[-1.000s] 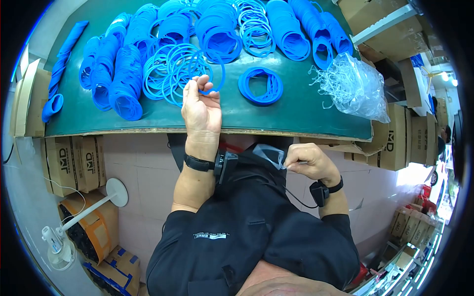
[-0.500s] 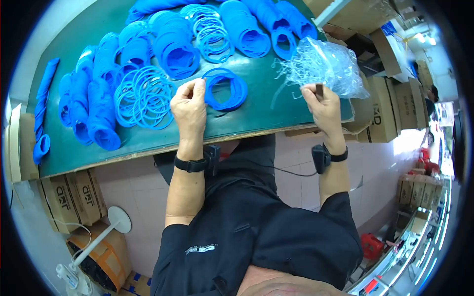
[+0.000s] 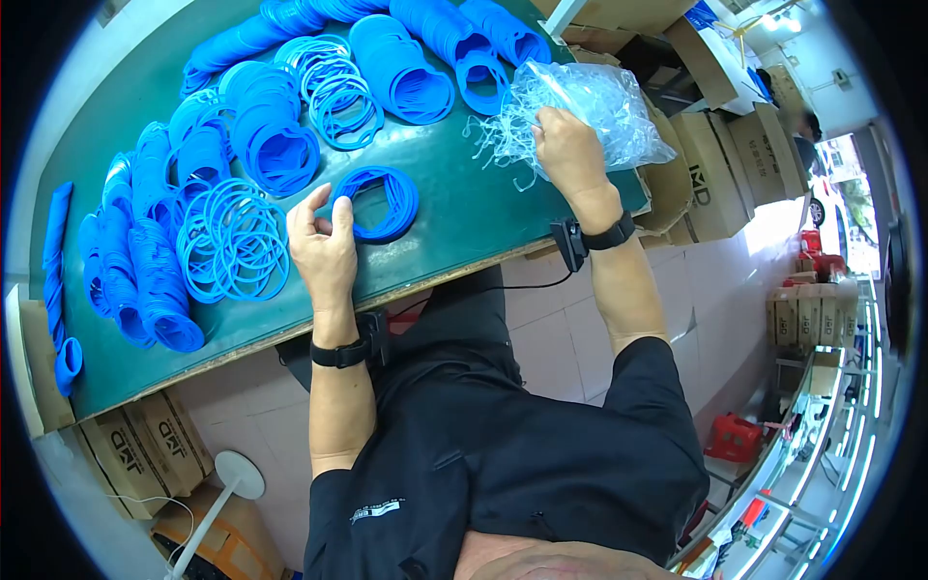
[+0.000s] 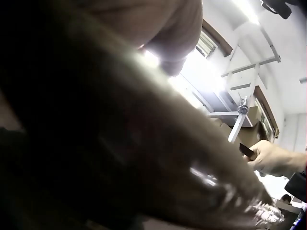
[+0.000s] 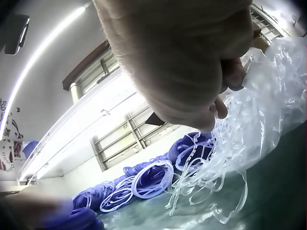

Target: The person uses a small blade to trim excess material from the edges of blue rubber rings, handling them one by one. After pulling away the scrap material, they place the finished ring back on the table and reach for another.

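Observation:
A small stack of blue rubber rings (image 3: 379,203) lies on the green table mat (image 3: 464,222). My left hand (image 3: 324,237) rests at that stack's left edge, fingers spread and upright, with the thumb touching the rings. My right hand (image 3: 565,145) is curled into a heap of clear plastic strands (image 3: 590,101) at the table's right end. It pinches a small dark tool (image 4: 245,150), seen in the left wrist view. In the right wrist view the curled fingers (image 5: 192,72) sit over the strands (image 5: 225,158). My own hand blocks most of the left wrist view.
Long rolls of blue rings (image 3: 261,126) fill the table's far side and left. A loose fan of thin rings (image 3: 237,242) lies left of my left hand. Cardboard boxes (image 3: 715,164) stand right of the table and under it (image 3: 145,445). A white stand base (image 3: 237,474) is on the floor.
The left hand carried a single ring from the loose fan to the small stack and let it go. The right hand rose from the lap to the clear strand heap.

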Motion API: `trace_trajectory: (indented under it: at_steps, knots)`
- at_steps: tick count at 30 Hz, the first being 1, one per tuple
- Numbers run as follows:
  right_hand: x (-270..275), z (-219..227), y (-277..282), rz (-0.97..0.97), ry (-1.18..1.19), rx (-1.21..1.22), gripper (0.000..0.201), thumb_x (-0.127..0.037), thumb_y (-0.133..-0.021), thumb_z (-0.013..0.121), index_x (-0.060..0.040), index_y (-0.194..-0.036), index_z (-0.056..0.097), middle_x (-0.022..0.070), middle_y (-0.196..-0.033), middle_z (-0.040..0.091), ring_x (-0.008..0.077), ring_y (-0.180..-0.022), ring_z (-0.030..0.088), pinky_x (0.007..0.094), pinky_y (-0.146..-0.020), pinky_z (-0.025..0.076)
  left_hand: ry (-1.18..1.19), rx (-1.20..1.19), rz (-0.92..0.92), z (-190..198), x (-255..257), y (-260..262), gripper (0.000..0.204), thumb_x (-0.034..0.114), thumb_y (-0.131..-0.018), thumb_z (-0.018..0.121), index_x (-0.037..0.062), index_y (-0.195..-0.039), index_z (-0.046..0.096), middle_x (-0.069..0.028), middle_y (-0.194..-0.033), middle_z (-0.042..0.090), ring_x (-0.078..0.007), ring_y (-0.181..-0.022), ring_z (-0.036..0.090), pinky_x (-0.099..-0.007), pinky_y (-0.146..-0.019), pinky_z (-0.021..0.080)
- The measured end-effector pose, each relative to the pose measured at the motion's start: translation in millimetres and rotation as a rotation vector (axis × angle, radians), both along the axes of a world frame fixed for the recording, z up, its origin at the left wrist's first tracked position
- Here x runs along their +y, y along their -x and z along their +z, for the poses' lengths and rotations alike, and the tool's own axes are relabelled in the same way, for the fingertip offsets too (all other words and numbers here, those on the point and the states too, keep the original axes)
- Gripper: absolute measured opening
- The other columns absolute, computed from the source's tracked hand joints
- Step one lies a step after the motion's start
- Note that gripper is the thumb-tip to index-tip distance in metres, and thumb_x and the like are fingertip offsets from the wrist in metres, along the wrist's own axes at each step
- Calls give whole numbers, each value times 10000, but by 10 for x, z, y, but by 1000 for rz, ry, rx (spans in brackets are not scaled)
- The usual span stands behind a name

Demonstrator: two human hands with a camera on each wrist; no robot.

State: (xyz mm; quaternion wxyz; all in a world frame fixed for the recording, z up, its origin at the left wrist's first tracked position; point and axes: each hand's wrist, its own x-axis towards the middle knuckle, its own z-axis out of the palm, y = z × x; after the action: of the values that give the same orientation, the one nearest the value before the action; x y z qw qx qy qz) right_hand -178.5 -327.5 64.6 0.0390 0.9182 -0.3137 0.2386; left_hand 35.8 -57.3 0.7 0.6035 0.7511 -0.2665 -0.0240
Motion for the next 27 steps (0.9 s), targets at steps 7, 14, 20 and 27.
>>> trace_trajectory:
  at_steps: [7, 14, 20, 27]
  knots:
    - [-15, -47, 63, 44, -15, -74, 128, -57, -916, 647, -24, -1032, 690, 183, -1149, 681, 419, -922, 706, 480, -805, 599, 16, -39, -9, 30, 144, 40, 299, 158, -936, 787, 43, -1207, 736, -65, -1163, 646, -87, -730, 516, -242, -670, 464]
    - [-68, 165, 85, 147, -21, -237, 239, -19, -915, 625, -33, -1137, 712, 180, -1132, 683, 405, -967, 692, 464, -857, 577, 66, -49, -27, -45, 210, 66, 255, 133, -946, 774, 57, -1186, 740, -52, -1160, 643, -85, -780, 518, -232, -672, 450]
    - [203, 428, -143, 107, -84, -371, 234, -26, -909, 699, -56, -1141, 720, 140, -990, 682, 296, -826, 698, 380, -729, 571, 147, -80, -25, -52, 204, 67, 204, 59, -926, 760, 43, -1128, 743, -51, -1089, 654, -102, -787, 532, -241, -671, 450]
    - [536, 399, -857, 410, -478, -351, 154, -131, -904, 740, -24, -1014, 748, 153, -914, 731, 299, -810, 718, 376, -711, 565, 182, -79, -44, -42, 190, 65, 171, 136, -969, 751, 35, -1106, 740, -71, -1062, 656, -139, -844, 598, -250, -656, 475]
